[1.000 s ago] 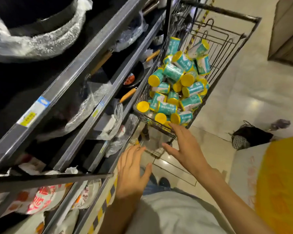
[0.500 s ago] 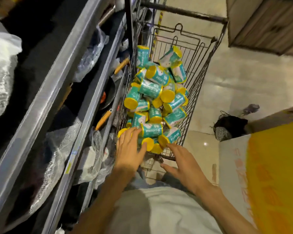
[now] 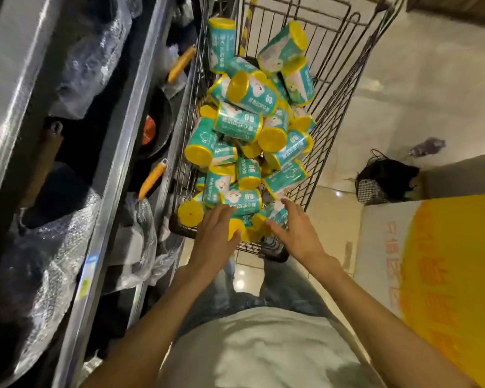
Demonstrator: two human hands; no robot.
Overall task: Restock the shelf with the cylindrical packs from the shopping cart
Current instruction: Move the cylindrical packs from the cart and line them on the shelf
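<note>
1. Since both of your hands are already at the near end of the cart [image 3: 328, 88], choose only the packs [image 3: 244, 119] that lie on top of the heap at that end.
2. Your left hand [image 3: 213, 236] rests on a pack with a yellow lid [image 3: 235, 229]; the fingers lie over it and the thumb touches the lid, but I cannot tell if the grip is already closed around it. Close it fully around the round body before you lift.
3. Your right hand [image 3: 297, 231] has its fingers spread apart and touches a pack [image 3: 275, 212] just beside; it does not hold anything yet. Wrap the fingers around the middle of the body, not on the lid, because I think the lid may come off.
4. Lift slowly and straight up. The packs are heaped loosely, so the neighbours may roll down or slip through the wires.
5. Take one pack in each hand only; they look smooth and may slide.
6. Turn to the shelf [image 3: 115, 169] on your left. It holds pans [image 3: 157, 127] and wrapped goods, so first look for a free place, which I cannot see from here.
</note>
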